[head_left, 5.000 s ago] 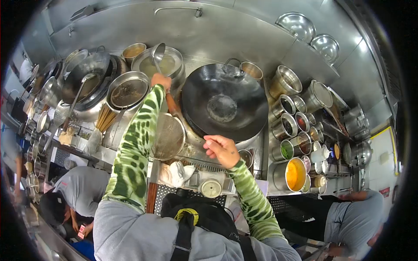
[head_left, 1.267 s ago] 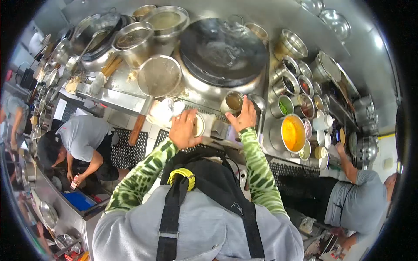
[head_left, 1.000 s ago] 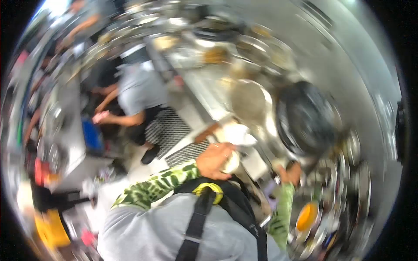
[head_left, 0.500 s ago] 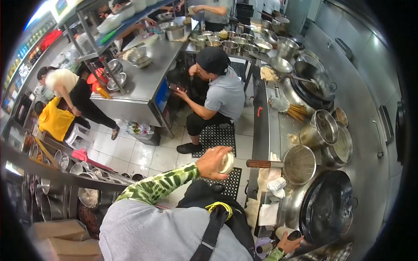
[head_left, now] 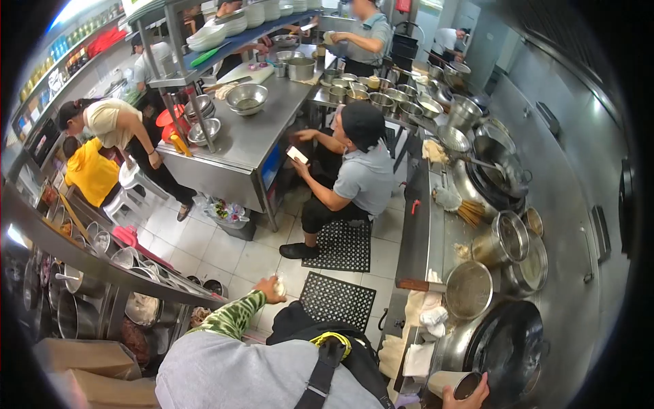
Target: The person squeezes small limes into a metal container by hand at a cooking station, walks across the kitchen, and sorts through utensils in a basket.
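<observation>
My left hand point(head_left: 271, 290), below a green patterned sleeve, is closed round a small pale round object point(head_left: 281, 285) above the floor mat. What this object is cannot be made out. At the bottom right, my right hand point(head_left: 470, 394) grips a metal cup point(head_left: 449, 383) by its side, near its rim. The cup leans to the right, and its inside looks dark. Just beyond it lies a large black wok point(head_left: 512, 344). A folded white cloth point(head_left: 417, 360) is on the counter edge beside the cup.
A crouching co-worker point(head_left: 364, 163) with a phone faces the steel table point(head_left: 235, 146). Along the right counter stand a strainer point(head_left: 469, 291), steel pots point(head_left: 501, 238) and another wok point(head_left: 494, 153). Perforated mats point(head_left: 337, 300) cover part of the floor. Shelves with pans point(head_left: 85, 320) are at left.
My left hand has moved left and down with the pale object. My right hand now shows round the cup, which has shifted slightly. The crouching co-worker's phone is raised and turned.
</observation>
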{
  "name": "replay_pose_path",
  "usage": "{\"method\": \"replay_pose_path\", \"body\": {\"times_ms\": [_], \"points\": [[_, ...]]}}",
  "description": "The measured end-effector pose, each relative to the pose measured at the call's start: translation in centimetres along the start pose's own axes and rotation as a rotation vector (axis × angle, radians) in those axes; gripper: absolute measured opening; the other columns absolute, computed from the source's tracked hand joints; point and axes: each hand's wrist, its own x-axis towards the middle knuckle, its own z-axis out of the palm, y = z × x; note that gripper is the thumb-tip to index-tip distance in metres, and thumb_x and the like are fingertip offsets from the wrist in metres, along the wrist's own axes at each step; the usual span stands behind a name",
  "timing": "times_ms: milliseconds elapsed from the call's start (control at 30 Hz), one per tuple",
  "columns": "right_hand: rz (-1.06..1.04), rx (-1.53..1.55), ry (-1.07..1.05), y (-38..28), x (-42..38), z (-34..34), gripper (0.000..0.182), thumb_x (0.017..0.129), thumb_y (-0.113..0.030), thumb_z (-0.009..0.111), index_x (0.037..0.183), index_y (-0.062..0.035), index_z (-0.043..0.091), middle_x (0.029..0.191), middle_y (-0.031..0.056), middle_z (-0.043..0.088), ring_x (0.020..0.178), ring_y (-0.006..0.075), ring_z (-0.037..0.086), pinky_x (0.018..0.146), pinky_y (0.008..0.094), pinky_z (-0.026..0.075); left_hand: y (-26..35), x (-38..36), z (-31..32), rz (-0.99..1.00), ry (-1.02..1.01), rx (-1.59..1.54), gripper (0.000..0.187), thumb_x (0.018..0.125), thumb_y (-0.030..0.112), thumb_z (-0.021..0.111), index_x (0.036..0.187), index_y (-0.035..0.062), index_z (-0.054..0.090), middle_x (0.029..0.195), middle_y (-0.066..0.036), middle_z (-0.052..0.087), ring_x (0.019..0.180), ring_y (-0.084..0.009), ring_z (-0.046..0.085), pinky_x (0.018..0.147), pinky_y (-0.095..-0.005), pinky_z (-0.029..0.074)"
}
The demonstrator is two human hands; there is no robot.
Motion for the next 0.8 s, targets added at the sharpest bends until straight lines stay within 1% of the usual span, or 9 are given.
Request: {"method": "replay_pose_path", "body": {"times_ms": [33,100,233,300,367,433,567,667,800], "points": [[-0.056,0.050,-0.019,-2.0,0.9,-0.5,0.075,0.073,-0.033,0.074,0.136,-0.0058,0.046,0.123,0.0247,0.054,0.113,0.0413,0.052,0.095,0.0486,0.044,-3.0,0.3,0.9,-0.082,-0.016,-0.016,0.102,0.060,0.060,0.076,0.143,0.0183,0.034,0.129,-0.025,0.049,0.119,-0.0389,0.052,0.100,-0.0443,0.045],[-0.169,0.147,-0.062,-7.5,2.1,-1.7,0.074,0.072,-0.029,0.075,0.136,-0.0048,0.047,0.122,0.0252,0.054,0.113,0.0420,0.052,0.096,0.0478,0.043,-5.8,-2.1,-1.3,-0.293,-0.069,-0.139,0.105,0.059,0.058,0.076,0.144,0.0145,0.033,0.132,-0.026,0.045,0.121,-0.0396,0.051,0.101,-0.0431,0.045],[-0.472,0.293,-0.123,-16.0,4.7,0.4,0.079,0.070,-0.029,0.078,0.137,-0.0027,0.045,0.128,0.0259,0.050,0.117,0.0421,0.048,0.100,0.0478,0.039,-14.6,-0.7,0.7,-0.465,-0.052,-0.323,0.108,0.057,0.058,0.077,0.143,0.0108,0.032,0.134,-0.028,0.042,0.120,-0.0416,0.051,0.100,-0.0435,0.046],[-0.488,0.342,-0.295,-22.0,6.1,0.7,0.085,0.070,-0.035,0.079,0.141,-0.0052,0.041,0.135,0.0228,0.047,0.123,0.0427,0.043,0.103,0.0495,0.035,-17.0,-0.5,1.4,-0.465,0.009,-0.395,0.108,0.056,0.058,0.077,0.142,0.0077,0.033,0.129,-0.028,0.048,0.120,-0.0404,0.051,0.099,-0.0431,0.046],[-0.655,0.524,-0.286,-26.4,7.7,3.7,0.095,0.062,-0.034,0.081,0.140,-0.0016,0.038,0.126,0.0239,0.047,0.117,0.0416,0.046,0.100,0.0471,0.038,-18.0,-0.3,0.9,-0.462,0.036,-0.472,0.109,0.056,0.058,0.077,0.141,0.0063,0.034,0.126,-0.028,0.052,0.121,-0.0400,0.051,0.100,-0.0427,0.045],[-0.771,0.587,-0.325,-32.0,8.1,4.9,0.095,0.059,-0.033,0.082,0.137,0.0030,0.040,0.123,0.0234,0.048,0.115,0.0410,0.046,0.101,0.0459,0.037,-18.9,-0.8,0.0,-0.440,0.132,-0.593,0.109,0.056,0.059,0.077,0.140,0.0050,0.034,0.122,-0.028,0.056,0.120,-0.0400,0.051,0.099,-0.0430,0.045],[-1.031,0.650,-0.364,-41.6,7.6,6.9,0.094,0.058,-0.033,0.083,0.136,0.0021,0.043,0.124,0.0237,0.049,0.115,0.0403,0.047,0.099,0.0467,0.038,-21.3,-1.0,1.4,-0.393,0.230,-0.692,0.106,0.057,0.059,0.076,0.141,0.0094,0.035,0.125,-0.029,0.051,0.117,-0.0417,0.051,0.100,-0.0435,0.043],[-1.239,0.649,-0.357,-47.8,7.8,8.3,0.095,0.057,-0.030,0.084,0.137,0.0001,0.043,0.123,0.0220,0.049,0.113,0.0393,0.049,0.098,0.0462,0.039,-20.9,-4.0,-0.2,-0.433,0.277,-0.822,0.105,0.058,0.056,0.077,0.142,0.0113,0.033,0.126,-0.029,0.049,0.117,-0.0424,0.051,0.100,-0.0440,0.043],[-1.471,0.669,-0.433,-57.5,9.5,11.0,0.096,0.058,-0.034,0.084,0.138,-0.0038,0.043,0.123,0.0185,0.050,0.112,0.0363,0.051,0.095,0.0433,0.040,-20.7,-6.6,1.7,-0.529,0.458,-0.876,0.103,0.060,0.051,0.079,0.142,0.0092,0.033,0.127,-0.029,0.049,0.116,-0.0410,0.052,0.100,-0.0437,0.043]]}}
